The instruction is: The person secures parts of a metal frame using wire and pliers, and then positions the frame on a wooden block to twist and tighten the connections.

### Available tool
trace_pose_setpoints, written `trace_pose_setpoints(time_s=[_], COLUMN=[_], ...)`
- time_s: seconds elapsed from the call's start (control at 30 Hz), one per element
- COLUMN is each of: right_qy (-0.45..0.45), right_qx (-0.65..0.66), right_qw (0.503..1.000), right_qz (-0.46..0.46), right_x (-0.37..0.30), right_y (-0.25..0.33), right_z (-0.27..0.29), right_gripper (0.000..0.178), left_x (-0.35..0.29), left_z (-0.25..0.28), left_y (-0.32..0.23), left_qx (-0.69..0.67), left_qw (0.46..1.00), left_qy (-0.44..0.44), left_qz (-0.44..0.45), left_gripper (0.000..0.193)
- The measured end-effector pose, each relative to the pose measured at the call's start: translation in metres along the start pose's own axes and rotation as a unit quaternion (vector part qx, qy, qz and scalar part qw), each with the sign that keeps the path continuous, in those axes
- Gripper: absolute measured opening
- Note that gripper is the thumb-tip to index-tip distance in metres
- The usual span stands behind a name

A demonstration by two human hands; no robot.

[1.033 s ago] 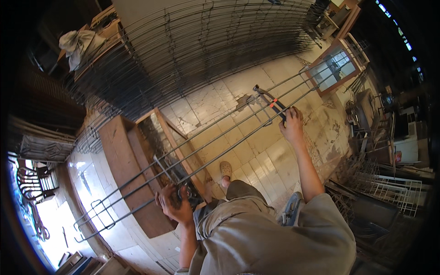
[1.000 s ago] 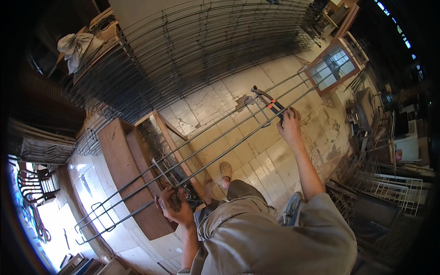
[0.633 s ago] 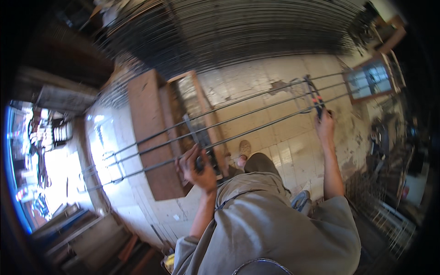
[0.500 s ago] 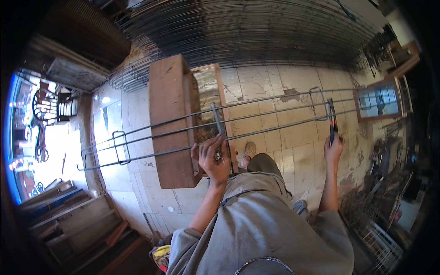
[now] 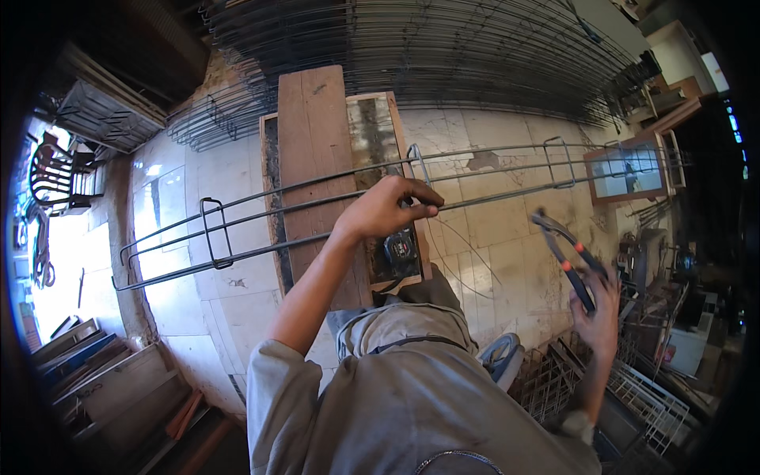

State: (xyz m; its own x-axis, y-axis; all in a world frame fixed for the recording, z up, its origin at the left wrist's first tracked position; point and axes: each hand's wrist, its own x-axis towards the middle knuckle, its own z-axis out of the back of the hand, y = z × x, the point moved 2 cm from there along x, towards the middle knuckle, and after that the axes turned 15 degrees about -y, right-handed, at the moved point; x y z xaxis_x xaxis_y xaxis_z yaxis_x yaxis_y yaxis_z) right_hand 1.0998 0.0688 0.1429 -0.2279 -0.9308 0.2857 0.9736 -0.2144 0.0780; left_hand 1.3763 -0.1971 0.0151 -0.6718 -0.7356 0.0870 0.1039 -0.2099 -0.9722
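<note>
Right hand (image 5: 599,310) drew pliers (image 5: 568,257) off the rebar cage (image 5: 317,214).

Left hand (image 5: 388,210) reaches forward, fingers curled; right hand (image 5: 598,317) raised, fingers closed.

Blurred by motion: right hand (image 5: 599,317) gripping red-handled metal pliers (image 5: 568,257); small black object (image 5: 400,247) partly hidden under left hand (image 5: 389,207).

A wooden bench (image 5: 310,127) on the tiled floor (image 5: 491,222) carries the rebar cage (image 5: 317,207) and probably a tape measure (image 5: 400,248).
</note>
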Motion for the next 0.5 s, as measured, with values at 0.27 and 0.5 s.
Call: trace_pose_setpoints(time_s=[0.27, 0.5], right_qy=[0.063, 0.157], right_qx=[-0.171, -0.251], right_qw=[0.935, 0.868], right_qz=[0.305, 0.398], right_x=[0.097, 0.128], right_y=[0.122, 0.174], right_z=[0.024, 0.029], right_gripper=[0.023, 0.019], left_x=[-0.021, -0.031], left_z=[0.005, 0.005], left_y=[0.005, -0.002], left_qx=[-0.016, -0.032], left_qw=[0.989, 0.989], left_qy=[-0.147, -0.147], left_qz=[0.016, 0.007], left_gripper=[0.026, 0.024])
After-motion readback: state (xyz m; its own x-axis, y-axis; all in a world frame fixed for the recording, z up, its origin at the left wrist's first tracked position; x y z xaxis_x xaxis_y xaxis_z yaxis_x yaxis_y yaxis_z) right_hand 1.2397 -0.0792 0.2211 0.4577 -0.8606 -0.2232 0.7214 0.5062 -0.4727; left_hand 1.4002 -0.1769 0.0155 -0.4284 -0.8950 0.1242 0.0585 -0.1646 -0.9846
